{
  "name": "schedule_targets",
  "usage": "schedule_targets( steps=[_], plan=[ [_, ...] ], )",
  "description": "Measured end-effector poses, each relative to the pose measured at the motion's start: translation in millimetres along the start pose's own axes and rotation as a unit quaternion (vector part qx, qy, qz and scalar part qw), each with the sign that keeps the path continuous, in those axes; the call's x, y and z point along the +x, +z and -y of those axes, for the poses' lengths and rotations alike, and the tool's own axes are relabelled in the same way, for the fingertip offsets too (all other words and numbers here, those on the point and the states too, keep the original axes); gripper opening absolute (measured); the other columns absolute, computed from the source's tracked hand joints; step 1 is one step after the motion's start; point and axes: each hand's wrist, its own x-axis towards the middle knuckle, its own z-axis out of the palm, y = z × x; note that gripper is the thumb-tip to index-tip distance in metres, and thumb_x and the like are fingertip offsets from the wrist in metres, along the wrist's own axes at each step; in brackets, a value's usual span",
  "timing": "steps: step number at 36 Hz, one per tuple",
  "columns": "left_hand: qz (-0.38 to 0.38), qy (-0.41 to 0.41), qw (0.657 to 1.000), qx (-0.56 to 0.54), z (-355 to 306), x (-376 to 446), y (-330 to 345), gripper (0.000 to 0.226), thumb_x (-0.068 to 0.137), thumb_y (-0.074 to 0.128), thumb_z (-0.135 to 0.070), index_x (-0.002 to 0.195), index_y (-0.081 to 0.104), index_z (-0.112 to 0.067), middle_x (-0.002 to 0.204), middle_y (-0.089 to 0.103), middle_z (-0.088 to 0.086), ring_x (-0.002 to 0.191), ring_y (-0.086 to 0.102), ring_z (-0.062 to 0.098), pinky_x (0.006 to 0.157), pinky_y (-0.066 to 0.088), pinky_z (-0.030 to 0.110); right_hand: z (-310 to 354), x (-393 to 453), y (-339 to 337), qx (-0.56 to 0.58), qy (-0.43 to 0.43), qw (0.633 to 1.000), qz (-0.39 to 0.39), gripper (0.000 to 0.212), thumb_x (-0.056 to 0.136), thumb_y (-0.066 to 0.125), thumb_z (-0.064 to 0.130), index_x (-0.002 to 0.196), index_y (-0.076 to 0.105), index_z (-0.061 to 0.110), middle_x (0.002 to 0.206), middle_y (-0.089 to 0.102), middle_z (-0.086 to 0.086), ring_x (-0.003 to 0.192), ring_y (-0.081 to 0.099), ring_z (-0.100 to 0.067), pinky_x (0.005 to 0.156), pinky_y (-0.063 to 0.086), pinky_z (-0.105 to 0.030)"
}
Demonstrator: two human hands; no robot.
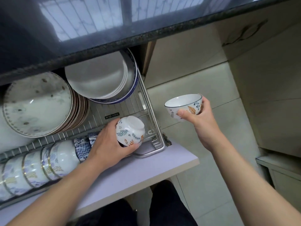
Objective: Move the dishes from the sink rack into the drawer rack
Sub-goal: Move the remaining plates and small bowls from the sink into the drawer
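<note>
Over the near right corner of the pulled-out drawer rack [157,128], the left hand [109,144] holds a leaf-patterned bowl [130,130] tipped on its side, foot turned up and away, fingers curled under its rim and thumb across its wall. It sits at the right end of the near row of bowls [40,165], which stand on edge one against the next; whether it already touches the wires I cannot tell. To the right, clear of the drawer and above the tiled floor [203,185], the right hand [198,118] grips a second matching bowl [183,106] upright, thumb on its near wall and fingers wrapped behind. Farther back in the rack, speckled plates [35,105] and white plates [99,77] lean under the bench [114,43] edge.

These bowls look like glazed ceramic: stiff, fairly light, smooth enough to slip, and likely to chip if knocked against the steel frame or a neighbour. A hold spanning rim and foot seems safest, easing each one down on edge beside the row.
</note>
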Motion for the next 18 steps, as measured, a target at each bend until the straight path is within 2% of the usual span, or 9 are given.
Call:
schedule_targets(
  steps=[3,6,10,14,18],
  plan=[
    [0.016,0.008,0.999,0.028,-8,9,2,0.108,0.056,0.085,-0.071,0.143,0.037,-0.029,0.137,0.055,-0.007,0.121,0.055,0.019,0.096,0.047,0.034,-1,1,2,0.001,-0.001,1.000,0.000,0.094,0.066,0.087,0.025,0.146,0.037,0.021,0.136,0.059,0.001,0.114,0.065,-0.005,0.088,0.053,-0.020],
    [0.043,0.054,0.994,0.084,-16,24,10,0.108,0.059,0.085,-0.070,0.144,0.035,-0.026,0.138,0.055,-0.002,0.122,0.057,0.022,0.095,0.046,0.033,-1,2,1,0.006,-0.006,1.000,0.003,0.091,0.067,0.086,0.023,0.144,0.037,0.021,0.134,0.059,0.001,0.111,0.065,-0.001,0.086,0.053,-0.018],
    [0.076,0.104,0.981,0.146,-17,40,17,0.112,0.062,0.085,-0.067,0.146,0.028,-0.018,0.140,0.050,0.008,0.125,0.054,0.029,0.101,0.046,0.036,-2,2,-2,0.000,-0.009,1.000,0.005,0.092,0.067,0.086,0.025,0.145,0.037,0.021,0.135,0.059,0.002,0.113,0.064,-0.002,0.088,0.053,-0.019],
    [0.075,0.143,0.972,0.169,-10,47,19,0.117,0.061,0.087,-0.064,0.146,0.030,-0.010,0.144,0.047,0.011,0.126,0.052,0.032,0.108,0.044,0.040,-5,4,-5,-0.017,-0.007,1.000,0.012,0.095,0.067,0.087,0.027,0.146,0.035,0.024,0.136,0.058,0.005,0.116,0.063,-0.002,0.091,0.053,-0.022],
    [0.080,0.175,0.961,0.197,-6,47,20,0.121,0.063,0.085,-0.067,0.150,0.028,-0.005,0.151,0.043,0.015,0.128,0.053,0.035,0.117,0.036,0.041,-9,4,-6,-0.036,0.001,0.999,0.021,0.104,0.063,0.089,0.032,0.149,0.032,0.025,0.136,0.057,0.008,0.117,0.062,-0.001,0.100,0.052,-0.027]
  ],
)
